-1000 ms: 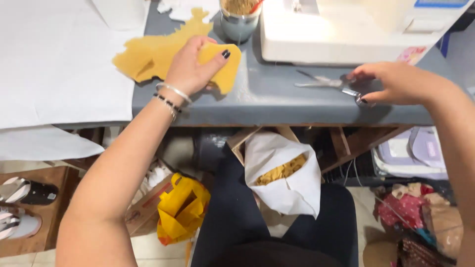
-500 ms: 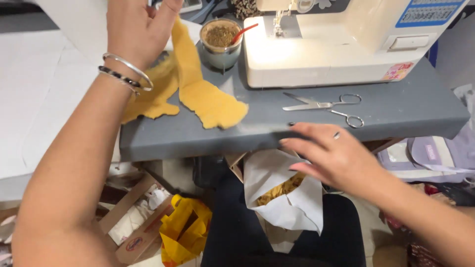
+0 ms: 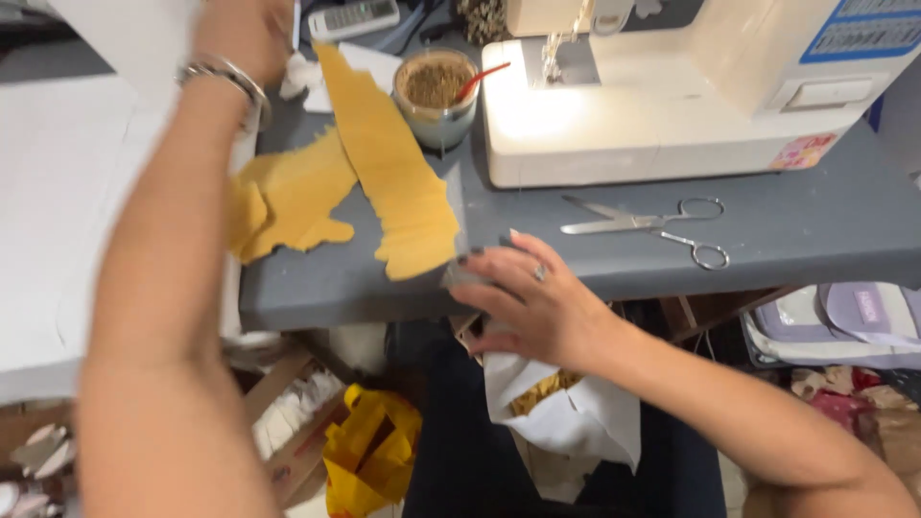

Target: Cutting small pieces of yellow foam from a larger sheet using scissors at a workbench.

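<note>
The yellow strip (image 3: 393, 173) runs long and narrow away from the person. Its far end goes up toward the left hand (image 3: 240, 34), which is raised at the back of the table and seems closed on it, though the grip itself is cut off from view. The near end lies just left of the right hand (image 3: 523, 293), whose fingers curl over the table edge (image 3: 365, 297), fingertips almost touching the strip. The scissors (image 3: 652, 225) lie to the right of that hand.
</note>
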